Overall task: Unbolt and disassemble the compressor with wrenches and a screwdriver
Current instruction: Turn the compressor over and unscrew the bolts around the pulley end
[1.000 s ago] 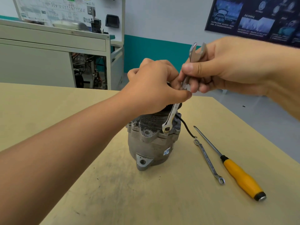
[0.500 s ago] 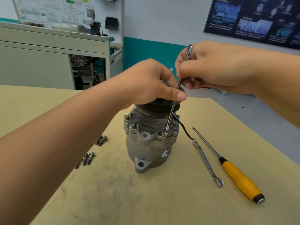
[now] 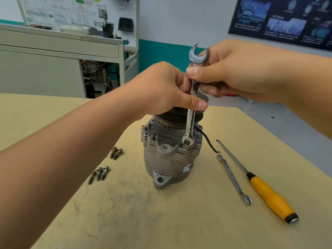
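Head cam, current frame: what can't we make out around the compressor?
Head view:
- Top of the compressor pulley: covered by the left hand.
- Mid-shank of the wrench: hidden under the right hand fingers.
- Whether its ring end is seated on the bolt: too small to tell.
- Far side of the compressor: behind its own body.
- Stamping on the spare wrench: too small to read.

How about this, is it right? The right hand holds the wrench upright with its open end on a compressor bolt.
Not quite: the head view shows the ring end of the wrench on a bolt of the compressor, with the open end pointing up. The right hand does hold it upright.
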Action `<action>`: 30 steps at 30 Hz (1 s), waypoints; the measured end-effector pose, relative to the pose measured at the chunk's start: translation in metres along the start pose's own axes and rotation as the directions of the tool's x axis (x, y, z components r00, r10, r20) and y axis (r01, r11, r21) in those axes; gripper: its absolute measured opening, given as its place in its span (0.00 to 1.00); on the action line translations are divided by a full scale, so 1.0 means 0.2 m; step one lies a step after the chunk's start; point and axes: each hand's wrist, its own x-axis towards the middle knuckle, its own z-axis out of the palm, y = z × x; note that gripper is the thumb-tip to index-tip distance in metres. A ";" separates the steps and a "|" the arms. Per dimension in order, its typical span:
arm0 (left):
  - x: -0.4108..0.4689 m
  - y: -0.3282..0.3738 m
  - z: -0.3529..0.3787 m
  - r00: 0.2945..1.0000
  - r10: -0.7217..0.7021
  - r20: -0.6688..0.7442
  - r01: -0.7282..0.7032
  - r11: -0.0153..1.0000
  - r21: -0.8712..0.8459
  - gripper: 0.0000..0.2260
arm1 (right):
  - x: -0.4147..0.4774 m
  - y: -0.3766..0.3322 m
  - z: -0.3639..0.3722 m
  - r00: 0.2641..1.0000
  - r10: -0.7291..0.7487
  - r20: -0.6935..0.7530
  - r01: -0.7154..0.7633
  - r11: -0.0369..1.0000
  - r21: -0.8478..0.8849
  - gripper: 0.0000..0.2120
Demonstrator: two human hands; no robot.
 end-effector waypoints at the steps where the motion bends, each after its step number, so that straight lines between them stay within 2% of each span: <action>1: -0.01 0.00 0.01 1.000 0.010 -0.014 -0.010 1.000 0.012 0.24 | -0.01 0.00 0.00 0.999 -0.011 0.038 0.010 0.999 0.035 0.13; 5: -0.03 0.01 0.03 0.995 0.073 -0.062 -0.066 0.993 0.102 0.19 | -0.03 -0.01 0.01 0.996 -0.040 0.085 0.032 0.996 0.087 0.17; 9: -0.04 0.01 -0.03 0.990 0.099 0.104 -0.108 0.991 0.083 0.11 | -0.04 0.01 0.00 0.995 -0.083 0.048 0.086 0.995 -0.057 0.18; 11: -0.04 0.01 -0.04 0.983 0.093 0.159 -0.105 0.992 0.070 0.09 | -0.05 0.02 -0.02 0.994 -0.100 0.047 0.105 0.985 -0.137 0.14; 14: -0.03 0.01 -0.03 0.984 0.111 0.139 -0.120 0.991 0.060 0.09 | -0.07 0.03 -0.04 0.991 -0.131 0.035 0.135 0.975 -0.175 0.08; 18: -0.01 0.01 -0.01 0.984 0.140 0.107 -0.148 0.986 0.071 0.09 | -0.09 0.04 -0.05 0.990 -0.138 -0.020 0.135 0.983 -0.128 0.12; 22: 0.00 0.01 0.02 0.988 0.154 0.022 -0.155 0.980 0.128 0.11 | -0.08 0.06 -0.05 1.000 -0.023 -0.002 0.023 0.994 0.104 0.14; 25: 0.00 0.04 0.05 0.982 0.187 -0.007 -0.183 0.967 0.177 0.12 | -0.07 0.07 -0.02 0.999 0.037 -0.016 -0.032 0.977 0.210 0.14; 28: 0.01 0.05 0.05 0.985 0.170 0.003 -0.165 0.953 0.255 0.12 | -0.06 0.07 0.00 0.998 0.059 -0.027 -0.052 0.975 0.217 0.14; 30: 0.02 0.04 0.01 0.993 0.103 0.065 -0.114 0.974 0.197 0.12 | -0.05 0.07 0.00 0.998 0.067 -0.013 -0.063 0.979 0.192 0.16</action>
